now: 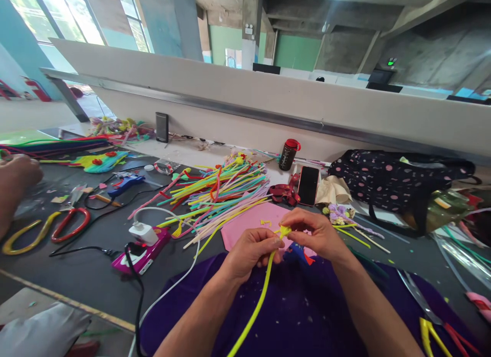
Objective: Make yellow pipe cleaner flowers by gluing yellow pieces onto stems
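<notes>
My left hand pinches the upper end of a long yellow pipe cleaner stem, which hangs down toward my lap. At its top sits a small yellow flower-like head, with the fingers of my right hand closed on it. Both hands are close together above a pink sheet. Just under my right hand lies a blue and red object, partly hidden, whose kind I cannot make out. Beyond my hands is a large pile of coloured pipe cleaner stems.
Scissors lie at the right, another pair at the left. A purple power strip with cables stands left. Behind are a phone, a dark bottle and a patterned bag. Another person's hand is at far left.
</notes>
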Demonstrator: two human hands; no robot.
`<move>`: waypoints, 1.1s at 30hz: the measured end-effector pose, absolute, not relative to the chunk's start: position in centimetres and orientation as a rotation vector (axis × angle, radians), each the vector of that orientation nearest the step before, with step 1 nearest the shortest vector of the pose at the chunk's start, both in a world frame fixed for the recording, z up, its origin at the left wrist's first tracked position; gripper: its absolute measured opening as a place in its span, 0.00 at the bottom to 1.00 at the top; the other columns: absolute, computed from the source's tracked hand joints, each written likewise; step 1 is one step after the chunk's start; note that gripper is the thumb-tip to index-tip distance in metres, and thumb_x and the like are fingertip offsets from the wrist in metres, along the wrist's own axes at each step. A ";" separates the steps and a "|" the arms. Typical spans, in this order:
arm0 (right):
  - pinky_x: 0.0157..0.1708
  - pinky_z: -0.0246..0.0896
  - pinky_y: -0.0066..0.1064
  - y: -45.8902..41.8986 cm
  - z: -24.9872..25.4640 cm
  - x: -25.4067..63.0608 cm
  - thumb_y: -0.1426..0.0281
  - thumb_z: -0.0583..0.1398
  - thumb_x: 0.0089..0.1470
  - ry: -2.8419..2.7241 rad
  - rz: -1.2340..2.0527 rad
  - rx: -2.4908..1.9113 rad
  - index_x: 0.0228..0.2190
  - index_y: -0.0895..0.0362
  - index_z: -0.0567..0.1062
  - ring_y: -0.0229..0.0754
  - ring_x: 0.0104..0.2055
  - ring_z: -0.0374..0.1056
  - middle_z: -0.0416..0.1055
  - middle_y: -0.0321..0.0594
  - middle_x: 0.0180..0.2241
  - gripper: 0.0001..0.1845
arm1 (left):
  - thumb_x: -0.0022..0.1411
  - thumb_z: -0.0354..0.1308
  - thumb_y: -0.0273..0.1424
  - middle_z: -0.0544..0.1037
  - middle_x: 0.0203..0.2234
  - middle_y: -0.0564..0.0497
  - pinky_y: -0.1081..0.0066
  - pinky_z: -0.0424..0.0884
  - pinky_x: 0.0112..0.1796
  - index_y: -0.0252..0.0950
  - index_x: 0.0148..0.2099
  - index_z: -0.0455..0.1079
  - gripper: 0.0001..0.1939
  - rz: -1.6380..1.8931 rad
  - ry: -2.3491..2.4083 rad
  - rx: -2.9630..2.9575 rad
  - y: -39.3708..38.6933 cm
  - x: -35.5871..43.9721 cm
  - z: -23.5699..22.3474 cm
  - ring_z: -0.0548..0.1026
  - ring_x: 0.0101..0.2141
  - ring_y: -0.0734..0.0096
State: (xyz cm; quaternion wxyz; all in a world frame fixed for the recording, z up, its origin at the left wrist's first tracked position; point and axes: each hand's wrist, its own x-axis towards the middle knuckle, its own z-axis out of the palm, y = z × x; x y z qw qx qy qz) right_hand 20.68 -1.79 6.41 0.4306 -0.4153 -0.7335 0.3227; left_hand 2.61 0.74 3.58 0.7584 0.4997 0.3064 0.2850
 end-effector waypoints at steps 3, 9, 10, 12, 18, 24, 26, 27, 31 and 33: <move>0.28 0.63 0.27 -1.7 6.3 20.6 0.73 0.60 0.48 -1.841 0.812 -1.030 0.34 0.55 0.73 0.39 0.34 0.67 0.69 0.39 0.34 0.08 | 0.48 0.60 0.36 0.70 0.12 0.53 0.78 0.46 0.15 0.31 0.25 0.69 0.11 0.627 0.671 1.112 0.8 2.7 3.5 0.56 0.11 0.85; 0.28 0.62 0.27 -1.6 6.3 20.6 0.73 0.60 0.48 -1.842 0.784 -1.030 0.34 0.55 0.74 0.38 0.33 0.67 0.70 0.39 0.34 0.08 | 0.49 0.60 0.37 0.70 0.13 0.54 0.78 0.50 0.17 0.31 0.27 0.69 0.12 0.665 0.700 1.115 0.9 2.8 3.3 0.59 0.13 0.83; 0.28 0.62 0.27 -1.6 6.3 20.5 0.73 0.60 0.48 -1.843 0.777 -1.030 0.34 0.55 0.74 0.38 0.33 0.67 0.70 0.39 0.34 0.08 | 0.49 0.60 0.37 0.70 0.13 0.54 0.78 0.51 0.17 0.31 0.27 0.69 0.12 0.670 0.697 1.111 0.9 2.8 3.2 0.60 0.14 0.83; 0.27 0.61 0.27 -1.6 6.4 20.4 0.73 0.59 0.48 -1.845 0.767 -1.037 0.33 0.55 0.74 0.38 0.33 0.67 0.70 0.39 0.33 0.07 | 0.49 0.60 0.36 0.70 0.13 0.54 0.78 0.52 0.18 0.31 0.27 0.69 0.11 0.692 0.690 1.111 0.9 2.9 3.1 0.61 0.14 0.83; 0.24 0.59 0.25 -1.4 6.3 21.2 0.72 0.61 0.45 -1.730 0.891 -1.095 0.38 0.55 0.73 0.35 0.30 0.65 0.69 0.39 0.37 0.14 | 0.48 0.61 0.35 0.71 0.16 0.54 0.78 0.58 0.20 0.32 0.27 0.67 0.10 0.767 0.749 1.125 0.7 3.1 3.4 0.66 0.16 0.79; 0.19 0.57 0.23 -0.6 5.0 21.3 0.66 0.59 0.49 -1.465 1.120 -1.083 0.33 0.58 0.74 0.36 0.26 0.66 0.71 0.38 0.26 0.10 | 0.50 0.59 0.33 0.70 0.16 0.55 0.77 0.60 0.21 0.33 0.27 0.68 0.08 0.817 0.762 1.249 0.5 3.2 3.6 0.65 0.17 0.79; 0.18 0.56 0.23 -0.5 4.8 21.0 0.65 0.59 0.48 -1.457 1.174 -1.090 0.32 0.58 0.74 0.35 0.24 0.66 0.71 0.37 0.24 0.11 | 0.50 0.58 0.33 0.70 0.16 0.56 0.77 0.60 0.21 0.33 0.27 0.68 0.07 0.821 0.772 1.277 0.5 3.2 3.5 0.65 0.17 0.79; 0.17 0.56 0.23 -0.5 4.7 20.9 0.65 0.60 0.47 -1.451 1.189 -1.092 0.32 0.59 0.74 0.35 0.24 0.66 0.71 0.37 0.23 0.11 | 0.50 0.58 0.33 0.69 0.16 0.56 0.77 0.61 0.22 0.33 0.27 0.68 0.07 0.823 0.776 1.285 0.6 3.2 3.5 0.65 0.17 0.79; 0.17 0.56 0.22 -0.6 4.7 20.6 0.66 0.61 0.46 -1.415 1.190 -1.088 0.30 0.59 0.74 0.34 0.21 0.66 0.70 0.34 0.20 0.09 | 0.51 0.57 0.32 0.69 0.17 0.56 0.77 0.61 0.22 0.33 0.28 0.68 0.07 0.824 0.761 1.321 0.6 3.1 3.4 0.65 0.18 0.80; 0.17 0.56 0.22 -0.7 4.8 20.5 0.67 0.61 0.46 -1.408 1.186 -1.094 0.29 0.59 0.74 0.33 0.20 0.66 0.69 0.33 0.19 0.08 | 0.52 0.57 0.32 0.68 0.17 0.56 0.77 0.61 0.22 0.33 0.28 0.68 0.07 0.824 0.745 1.333 0.5 3.1 3.3 0.65 0.18 0.80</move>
